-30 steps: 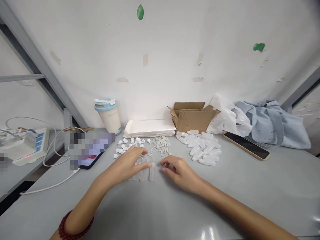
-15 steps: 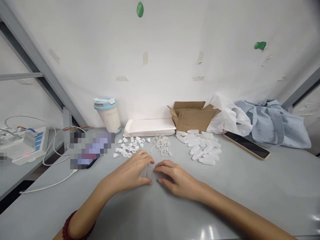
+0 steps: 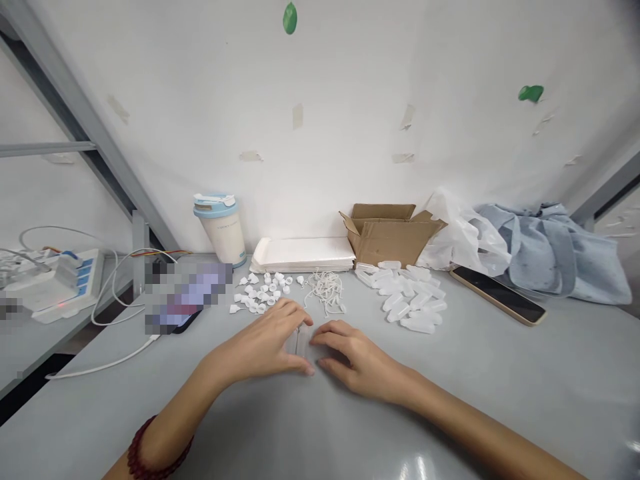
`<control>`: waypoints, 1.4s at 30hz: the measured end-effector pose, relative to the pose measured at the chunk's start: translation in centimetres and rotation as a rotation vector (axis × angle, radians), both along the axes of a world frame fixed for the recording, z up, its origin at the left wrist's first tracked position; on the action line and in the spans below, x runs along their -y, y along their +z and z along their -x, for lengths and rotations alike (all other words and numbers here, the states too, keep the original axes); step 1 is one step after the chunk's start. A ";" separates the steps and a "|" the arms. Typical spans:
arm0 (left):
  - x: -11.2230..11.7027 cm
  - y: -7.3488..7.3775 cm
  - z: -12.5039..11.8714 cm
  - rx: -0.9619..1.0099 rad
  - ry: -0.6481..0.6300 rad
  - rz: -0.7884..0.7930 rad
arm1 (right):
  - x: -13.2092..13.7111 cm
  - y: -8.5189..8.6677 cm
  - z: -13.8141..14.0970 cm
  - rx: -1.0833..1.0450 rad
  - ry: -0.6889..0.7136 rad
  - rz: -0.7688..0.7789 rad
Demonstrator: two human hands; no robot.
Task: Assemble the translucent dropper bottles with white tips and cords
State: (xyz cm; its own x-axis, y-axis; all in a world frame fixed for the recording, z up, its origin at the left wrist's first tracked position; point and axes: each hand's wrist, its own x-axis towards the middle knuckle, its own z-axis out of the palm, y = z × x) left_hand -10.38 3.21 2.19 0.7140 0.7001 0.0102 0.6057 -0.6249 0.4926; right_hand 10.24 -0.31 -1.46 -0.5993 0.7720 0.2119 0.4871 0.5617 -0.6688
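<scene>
Brightly and evenly lit, seemingly from overhead. Glaring in white streaks off the gray tabletop (image 3: 525,373) near five o'clock. Softly shadowed below left hand (image 3: 267,343) and right hand (image 3: 355,360), toward six. Faded nearly into gray across the clear plastic tubes (image 3: 301,342) between. Pixelated over the smartphone (image 3: 193,300) around eight-thirty. Darkened at two. Stretched wide-angle toward the edges.

Passable over the tabletop (image 3: 560,373) at lower right; blocked right of centre by the cardboard box (image 3: 395,243); seemingly tight between the hands (image 3: 273,343) (image 3: 360,360).
</scene>
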 end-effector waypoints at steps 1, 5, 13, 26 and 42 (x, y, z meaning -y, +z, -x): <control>-0.1 0.0 0.0 0.026 0.031 -0.009 | 0.0 -0.1 0.0 0.000 0.000 -0.006; -0.9 -0.6 -0.4 0.148 0.222 -0.127 | -0.1 -0.3 -0.1 -0.002 -0.010 -0.034; -2.3 -2.8 -1.2 0.138 0.195 -0.247 | -1.0 0.6 -1.0 -0.012 -0.095 -0.083; 0.1 -1.8 -3.3 -0.032 0.007 -0.210 | -3.8 3.5 -5.2 0.500 -0.547 -0.184; 0.6 -1.5 -6.3 -0.127 -0.011 -0.286 | -3.7 4.6 -9.6 0.707 -0.616 -0.062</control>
